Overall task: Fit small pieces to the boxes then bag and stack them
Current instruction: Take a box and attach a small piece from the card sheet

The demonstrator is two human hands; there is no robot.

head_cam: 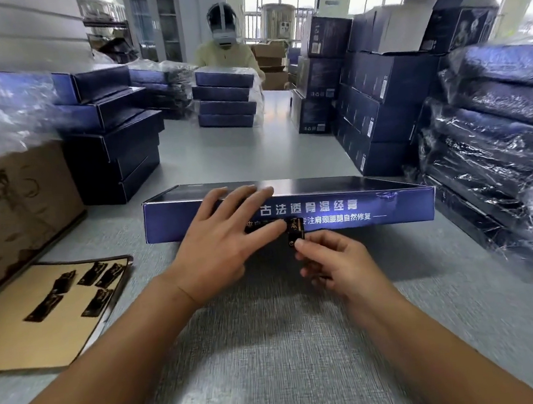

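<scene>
- flat dark-blue cardboard box [374, 205] on grey bench [274, 349]; left hand [221, 249], grip spread, on its front;
- right hand [327, 261] grip pinches small black gold-printed label [295, 230] there;
- tan label sheet [16, 333] left; film-wrapped box stacks [500, 151] right

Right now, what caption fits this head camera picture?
Left hand rests on the blue box while right hand pinches a small black piece at its front.

Both bare forearms reached forward, close to each other. The left hand [226, 239] was stretched out, its fingers straight and spread. The right hand [330, 257] was curled, its thumb and forefinger pinching a small piece [295, 230].
</scene>
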